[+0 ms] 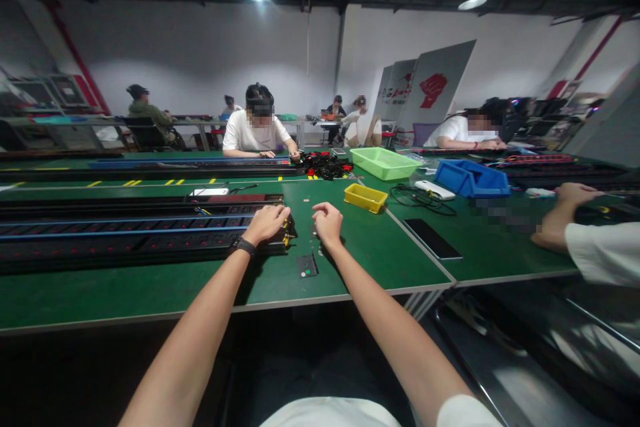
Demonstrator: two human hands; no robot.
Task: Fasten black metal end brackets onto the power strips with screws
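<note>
My left hand (269, 223), with a black band at its wrist, is closed over the right end of a long black power strip (165, 238) that has red-marked sockets. Yellow-tipped bits (287, 232) stick out at that end beside the fingers. To the right, my right hand (329, 224) hovers just over the green table with its fingers curled together; whatever may be pinched in them is too small to make out. Small pale pieces lie under it. A flat dark plate (307, 265) with little round stickers rests nearer the table's front edge.
Beyond my hands are a yellow tray (366, 198), a green basket (385, 163), a blue bin (471, 178) and a black cable (423, 200). A dark phone (432, 238) lies at right, near a co-worker's hand (577, 193). Another person (260, 127) works opposite, beside piled black-and-red parts (325, 165).
</note>
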